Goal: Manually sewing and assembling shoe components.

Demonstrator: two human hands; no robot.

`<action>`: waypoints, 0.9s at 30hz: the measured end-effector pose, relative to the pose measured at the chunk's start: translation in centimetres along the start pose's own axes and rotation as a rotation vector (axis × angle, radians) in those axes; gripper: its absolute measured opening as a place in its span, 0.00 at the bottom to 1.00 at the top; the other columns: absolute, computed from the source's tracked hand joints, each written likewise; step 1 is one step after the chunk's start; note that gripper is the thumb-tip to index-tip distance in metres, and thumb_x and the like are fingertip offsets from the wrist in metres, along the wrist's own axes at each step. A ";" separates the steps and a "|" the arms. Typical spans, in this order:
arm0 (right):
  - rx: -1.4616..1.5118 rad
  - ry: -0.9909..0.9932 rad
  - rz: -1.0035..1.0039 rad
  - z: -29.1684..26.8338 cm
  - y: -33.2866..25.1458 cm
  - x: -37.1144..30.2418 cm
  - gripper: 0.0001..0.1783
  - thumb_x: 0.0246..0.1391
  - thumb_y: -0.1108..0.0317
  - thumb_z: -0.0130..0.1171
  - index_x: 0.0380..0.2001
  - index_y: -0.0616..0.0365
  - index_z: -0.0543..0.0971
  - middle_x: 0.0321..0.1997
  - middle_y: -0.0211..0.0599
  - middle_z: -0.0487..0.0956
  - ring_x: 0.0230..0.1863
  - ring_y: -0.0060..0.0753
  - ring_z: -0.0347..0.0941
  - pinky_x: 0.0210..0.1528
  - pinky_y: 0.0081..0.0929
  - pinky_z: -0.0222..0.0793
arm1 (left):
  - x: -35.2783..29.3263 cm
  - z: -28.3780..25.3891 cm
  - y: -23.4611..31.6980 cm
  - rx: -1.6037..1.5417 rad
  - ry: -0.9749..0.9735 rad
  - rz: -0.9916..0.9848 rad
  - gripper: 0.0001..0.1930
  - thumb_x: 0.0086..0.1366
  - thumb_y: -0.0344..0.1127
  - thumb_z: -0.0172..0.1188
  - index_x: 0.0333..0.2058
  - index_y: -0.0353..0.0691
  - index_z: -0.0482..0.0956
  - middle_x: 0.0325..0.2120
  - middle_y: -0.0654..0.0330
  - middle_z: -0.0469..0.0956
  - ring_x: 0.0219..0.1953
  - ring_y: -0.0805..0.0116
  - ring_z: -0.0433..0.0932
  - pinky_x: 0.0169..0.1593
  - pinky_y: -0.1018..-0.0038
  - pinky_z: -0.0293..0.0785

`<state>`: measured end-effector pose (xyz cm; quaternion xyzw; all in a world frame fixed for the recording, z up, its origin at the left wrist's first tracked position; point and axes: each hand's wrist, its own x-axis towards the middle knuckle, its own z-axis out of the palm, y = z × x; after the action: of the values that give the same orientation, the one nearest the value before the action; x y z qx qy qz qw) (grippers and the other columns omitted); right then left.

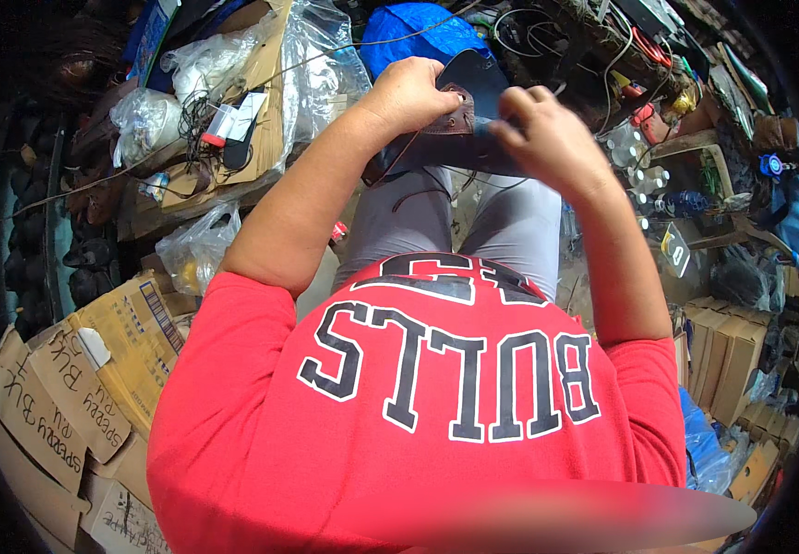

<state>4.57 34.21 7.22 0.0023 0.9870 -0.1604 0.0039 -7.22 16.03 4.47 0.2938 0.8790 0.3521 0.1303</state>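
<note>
My left hand [408,94] pinches a brown leather piece [459,118] with stitching and small holes, which looks like part of a shoe upper. Thumb and fingers hold it above my lap. Under and around it is a dark, smooth, curved sheet [436,150], its upper end rising past my fingertips. A thin dark cord hangs from the work over my left thigh. My right hand [552,138] is raised just right of the dark sheet, fingers curled and smeared by motion. Whether it holds anything small is not visible.
Cardboard boxes [58,406] are piled at the lower left. A cluttered board [242,138] with plastic bags and cords lies on the left. A blue plastic bag [422,35] sits ahead. On the right are clear bottles [625,148], a wooden frame [695,148] and stacked boxes [722,355].
</note>
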 end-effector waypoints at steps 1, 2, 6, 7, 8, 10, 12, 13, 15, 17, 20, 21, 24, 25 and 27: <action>-0.043 0.055 -0.002 0.1 1.8 0.3 0.20 0.52 0.54 0.52 0.45 0.52 0.73 0.44 0.49 0.72 0.44 0.51 0.72 0.46 0.39 0.67 | 0.0 -0.1 -0.2 -0.032 -0.020 -0.002 0.14 0.49 0.39 0.62 0.31 0.34 0.79 0.24 0.53 0.79 0.26 0.70 0.77 0.32 0.73 0.72; -0.080 0.075 0.144 -0.6 4.6 0.5 0.21 0.52 0.53 0.51 0.47 0.52 0.72 0.47 0.50 0.71 0.46 0.51 0.71 0.49 0.39 0.66 | -0.1 -0.3 -0.6 -0.009 -0.005 -0.001 0.14 0.49 0.39 0.62 0.31 0.34 0.79 0.24 0.53 0.79 0.26 0.70 0.77 0.32 0.73 0.72; -0.189 0.056 0.565 -4.8 17.1 -2.3 0.26 0.53 0.50 0.48 0.50 0.53 0.71 0.48 0.54 0.73 0.50 0.53 0.69 0.52 0.40 0.63 | -0.2 -1.2 -2.2 0.112 -0.015 -0.046 0.20 0.46 0.47 0.62 0.32 0.35 0.79 0.30 0.45 0.78 0.35 0.51 0.77 0.41 0.65 0.72; -0.273 0.010 0.769 -5.1 19.1 -3.7 0.26 0.53 0.49 0.48 0.49 0.54 0.71 0.45 0.55 0.74 0.50 0.54 0.69 0.51 0.41 0.63 | -0.1 -1.2 -2.5 0.139 -0.031 -0.057 0.21 0.45 0.47 0.62 0.32 0.34 0.79 0.30 0.45 0.78 0.35 0.50 0.77 0.42 0.65 0.72; -0.219 -0.030 0.742 -5.1 20.2 -4.6 0.26 0.53 0.49 0.47 0.49 0.55 0.72 0.42 0.54 0.75 0.47 0.52 0.71 0.49 0.40 0.64 | 0.1 -1.2 -2.6 0.137 -0.029 -0.059 0.21 0.45 0.47 0.62 0.32 0.34 0.79 0.30 0.45 0.78 0.35 0.50 0.77 0.42 0.65 0.72; 0.184 -0.013 0.826 -4.4 19.7 -6.2 0.23 0.54 0.51 0.46 0.44 0.57 0.73 0.31 0.46 0.77 0.35 0.38 0.74 0.37 0.31 0.68 | 0.5 -0.8 -2.6 0.121 -0.107 -0.054 0.23 0.45 0.48 0.62 0.33 0.32 0.79 0.31 0.43 0.77 0.36 0.49 0.77 0.42 0.64 0.72; 0.575 0.071 0.447 -1.8 15.7 -6.0 0.20 0.54 0.55 0.47 0.42 0.58 0.73 0.33 0.29 0.75 0.25 0.19 0.64 0.22 0.19 0.62 | 0.9 -0.3 -2.2 0.136 -0.119 -0.032 0.23 0.45 0.48 0.63 0.32 0.32 0.79 0.30 0.43 0.78 0.35 0.50 0.77 0.42 0.64 0.72; 0.674 -0.133 0.402 -1.5 13.4 -5.5 0.21 0.54 0.53 0.48 0.44 0.58 0.72 0.36 0.28 0.74 0.27 0.19 0.64 0.26 0.20 0.63 | 1.0 -0.1 -1.9 0.152 -0.118 -0.014 0.23 0.45 0.48 0.63 0.32 0.31 0.78 0.30 0.43 0.78 0.35 0.50 0.77 0.42 0.64 0.72; 0.763 -0.095 0.225 0.7 7.7 -4.8 0.14 0.59 0.57 0.46 0.31 0.57 0.71 0.23 0.22 0.65 0.24 0.15 0.57 0.24 0.16 0.57 | 1.2 0.2 -1.3 0.158 -0.137 -0.012 0.23 0.45 0.47 0.63 0.32 0.32 0.78 0.29 0.44 0.78 0.35 0.50 0.77 0.41 0.64 0.72; 0.667 -0.118 0.017 1.6 3.5 -3.1 0.14 0.59 0.58 0.48 0.29 0.58 0.71 0.20 0.23 0.65 0.24 0.15 0.58 0.25 0.19 0.59 | 1.0 0.3 -0.7 0.164 -0.151 -0.020 0.23 0.45 0.47 0.63 0.32 0.32 0.79 0.29 0.44 0.78 0.34 0.50 0.77 0.41 0.65 0.72; 0.510 -0.154 0.060 2.2 0.0 -1.0 0.15 0.55 0.57 0.49 0.32 0.60 0.74 0.23 0.49 0.73 0.24 0.44 0.68 0.31 0.35 0.65 | 0.7 0.2 -0.2 0.126 -0.157 -0.022 0.22 0.45 0.46 0.63 0.32 0.32 0.79 0.28 0.44 0.78 0.33 0.51 0.78 0.40 0.65 0.72; 0.441 -0.155 0.042 2.3 -0.4 -0.4 0.16 0.55 0.57 0.49 0.32 0.60 0.74 0.25 0.50 0.74 0.26 0.48 0.71 0.32 0.36 0.66 | 0.5 0.1 -0.1 0.112 -0.159 -0.027 0.21 0.46 0.46 0.63 0.32 0.32 0.79 0.27 0.44 0.78 0.33 0.51 0.78 0.39 0.65 0.73; 0.450 -0.163 0.074 2.8 -1.0 0.5 0.15 0.57 0.60 0.49 0.29 0.63 0.71 0.18 0.37 0.67 0.21 0.25 0.62 0.26 0.28 0.62 | 0.3 0.0 0.0 0.116 -0.164 -0.023 0.19 0.47 0.44 0.63 0.32 0.32 0.78 0.25 0.48 0.78 0.28 0.60 0.77 0.35 0.68 0.72; 0.462 -0.141 0.023 2.9 -1.0 0.7 0.15 0.57 0.60 0.49 0.29 0.63 0.71 0.18 0.37 0.67 0.21 0.25 0.62 0.26 0.28 0.62 | 0.2 -0.1 -0.1 0.136 -0.171 -0.010 0.18 0.49 0.41 0.62 0.33 0.31 0.78 0.24 0.51 0.79 0.25 0.68 0.76 0.32 0.71 0.71; 0.420 -0.213 0.054 3.0 -0.9 0.8 0.17 0.55 0.55 0.47 0.33 0.59 0.76 0.28 0.52 0.76 0.31 0.52 0.73 0.36 0.38 0.68 | 0.1 -0.2 -0.2 0.127 -0.179 -0.003 0.18 0.49 0.41 0.62 0.33 0.31 0.78 0.23 0.51 0.78 0.24 0.68 0.76 0.32 0.71 0.71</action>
<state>3.75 32.38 4.63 0.0127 0.9256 -0.3614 0.1117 -7.47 15.90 4.50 0.3305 0.8848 0.2680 0.1899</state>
